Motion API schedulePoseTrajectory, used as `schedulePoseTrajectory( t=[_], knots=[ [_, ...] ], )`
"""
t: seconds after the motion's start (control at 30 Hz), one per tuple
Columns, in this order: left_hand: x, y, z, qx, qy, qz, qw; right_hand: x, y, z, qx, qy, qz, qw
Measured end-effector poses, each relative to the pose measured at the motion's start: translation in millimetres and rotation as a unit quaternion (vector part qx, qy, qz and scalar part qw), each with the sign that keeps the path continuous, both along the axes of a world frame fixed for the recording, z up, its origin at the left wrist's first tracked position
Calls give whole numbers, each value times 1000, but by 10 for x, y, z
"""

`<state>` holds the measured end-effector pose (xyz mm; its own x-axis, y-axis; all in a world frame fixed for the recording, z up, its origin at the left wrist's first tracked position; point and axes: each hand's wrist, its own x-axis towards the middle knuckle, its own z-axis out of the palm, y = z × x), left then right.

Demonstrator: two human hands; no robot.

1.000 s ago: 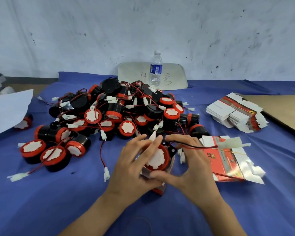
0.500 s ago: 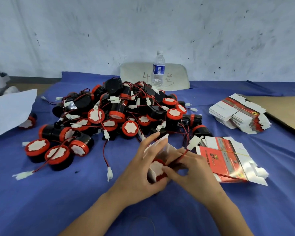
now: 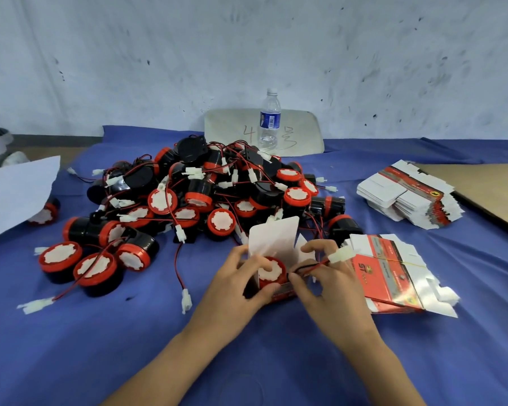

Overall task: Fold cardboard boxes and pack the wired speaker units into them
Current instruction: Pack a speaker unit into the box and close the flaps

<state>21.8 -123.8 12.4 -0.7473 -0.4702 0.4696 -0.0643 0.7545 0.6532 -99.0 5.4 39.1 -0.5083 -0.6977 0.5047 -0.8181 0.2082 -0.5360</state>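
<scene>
- Head view, centre frame: the left hand (image 3: 233, 287) curls round a box (image 3: 273, 238) (flap upright), with a speaker (image 3: 272, 272) sitting inside.
- The right hand (image 3: 335, 291) seems to pinch the wire (image 3: 311, 266) between thumb and forefinger.
- The pile (image 3: 194, 194) lies above them, the flat boxes (image 3: 393, 273) to the right.

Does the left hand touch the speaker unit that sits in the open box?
Touching. The head view shows the left hand with its fingers curled on the speaker unit.
</scene>
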Motion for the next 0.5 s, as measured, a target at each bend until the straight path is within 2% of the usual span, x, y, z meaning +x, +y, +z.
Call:
schedulePoseTrajectory(
  t=[0.07,0.17,0.27,0.37,0.5],
  knots=[
    [1,-3,15,-9,-10,-5,1000,21,-10,31,-93,-81,1,992],
    [8,10,20,4,-32,-15,999,28,14,121,-263,-215,-7,941],
    [15,8,1,11,-26,-18,999,20,47,172,-346,-237,-2,908],
    [6,18,-15,-6,-34,-18,999,47,43,148,-335,-194,16,922],
    [-10,21,-23,-8,-32,-18,999,53,15,47,-184,-81,27,979]
  ],
)
